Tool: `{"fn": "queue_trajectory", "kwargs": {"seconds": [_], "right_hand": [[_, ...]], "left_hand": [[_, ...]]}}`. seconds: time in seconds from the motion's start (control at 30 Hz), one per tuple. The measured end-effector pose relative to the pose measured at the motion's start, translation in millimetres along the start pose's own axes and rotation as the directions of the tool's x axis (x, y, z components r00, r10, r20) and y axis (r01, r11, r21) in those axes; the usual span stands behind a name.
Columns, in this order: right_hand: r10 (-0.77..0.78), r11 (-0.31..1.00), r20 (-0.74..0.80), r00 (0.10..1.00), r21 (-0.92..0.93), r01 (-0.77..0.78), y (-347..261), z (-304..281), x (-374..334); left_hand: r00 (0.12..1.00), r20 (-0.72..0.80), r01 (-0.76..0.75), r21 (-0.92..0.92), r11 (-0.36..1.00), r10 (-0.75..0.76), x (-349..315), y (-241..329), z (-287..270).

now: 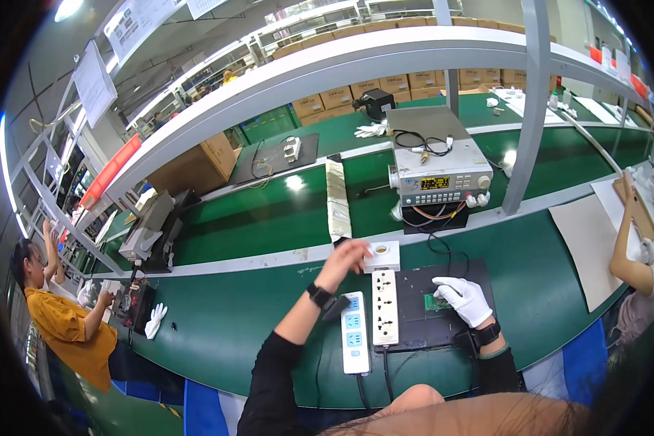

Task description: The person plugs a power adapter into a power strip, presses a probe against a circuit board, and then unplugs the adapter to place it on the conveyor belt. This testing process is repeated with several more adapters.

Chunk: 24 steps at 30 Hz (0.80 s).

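My left hand, bare and with a dark band at the wrist, hangs beside a small white box that has a round opening on top. Its fingers are bent and apart, and nothing shows in them. In a white glove, my right hand pinches the edge of a small green circuit board above a dark mat. Between my arms lie two power strips: a white one with blue sockets and a cream one.
Behind the mat stands a bench power supply with cables. A metal post rises on its right. Grey cardboard lies to the right. One co-worker in a yellow shirt sits at left, another person's arm at right.
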State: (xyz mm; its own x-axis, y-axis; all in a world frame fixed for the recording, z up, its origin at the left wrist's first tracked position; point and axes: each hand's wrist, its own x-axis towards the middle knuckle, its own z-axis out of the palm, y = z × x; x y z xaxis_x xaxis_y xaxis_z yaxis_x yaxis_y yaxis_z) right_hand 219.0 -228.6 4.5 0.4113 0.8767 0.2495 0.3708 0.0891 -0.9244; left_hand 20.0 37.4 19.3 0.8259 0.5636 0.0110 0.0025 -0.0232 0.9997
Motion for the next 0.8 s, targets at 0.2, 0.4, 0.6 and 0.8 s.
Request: {"fn": "queue_trajectory", "kwargs": {"seconds": [0.2, 0.4, 0.6, 0.8], "right_hand": [[0.048, 0.999, -0.005, 0.999, -0.011, -0.048, -1.8, 4.0, 0.5], [0.126, 0.989, 0.013, 0.992, -0.079, -0.125, -10.6, 5.2, 1.6], [0.144, 0.989, 0.020, 0.989, -0.042, -0.144, -9.5, 4.7, 0.8], [0.162, 0.986, 0.027, 0.986, -0.045, -0.160, -11.6, 2.4, -0.1]], "left_hand": [[0.944, 0.317, 0.101, -0.002, 0.995, -0.095, -54.8, -15.5, 19.5], [0.960, 0.279, 0.038, -0.050, 0.998, -0.022, -58.5, -25.1, 24.5], [0.959, 0.283, 0.006, -0.082, 0.997, 0.018, -57.5, -30.2, 20.8], [0.958, 0.287, -0.008, -0.073, 0.997, 0.028, -57.7, -32.0, 19.9]]}}
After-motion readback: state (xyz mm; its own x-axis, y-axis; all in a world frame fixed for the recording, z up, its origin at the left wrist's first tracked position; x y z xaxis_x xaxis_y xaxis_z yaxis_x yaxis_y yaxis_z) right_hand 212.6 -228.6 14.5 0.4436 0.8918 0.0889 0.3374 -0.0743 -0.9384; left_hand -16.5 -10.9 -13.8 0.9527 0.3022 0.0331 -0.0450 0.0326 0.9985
